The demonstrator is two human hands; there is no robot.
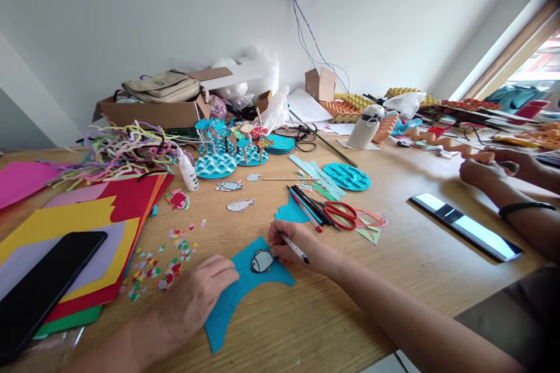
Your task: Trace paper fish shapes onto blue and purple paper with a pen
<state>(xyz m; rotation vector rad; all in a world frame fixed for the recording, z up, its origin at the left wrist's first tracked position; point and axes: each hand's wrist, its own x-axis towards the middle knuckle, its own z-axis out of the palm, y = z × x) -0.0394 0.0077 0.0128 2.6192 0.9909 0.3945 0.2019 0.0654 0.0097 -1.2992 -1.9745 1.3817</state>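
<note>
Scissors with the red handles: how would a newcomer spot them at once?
On the wooden table, look just beyond the right hand holding a pen. The scissors lie flat on paper scraps, right of a row of loose pens. Only they have red loop handles.

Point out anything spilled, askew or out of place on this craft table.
Small multicoloured paper scraps lie scattered loose over the wooden table, beside the left hand pressing the blue paper sheet. They look spilled rather than sorted.
</note>
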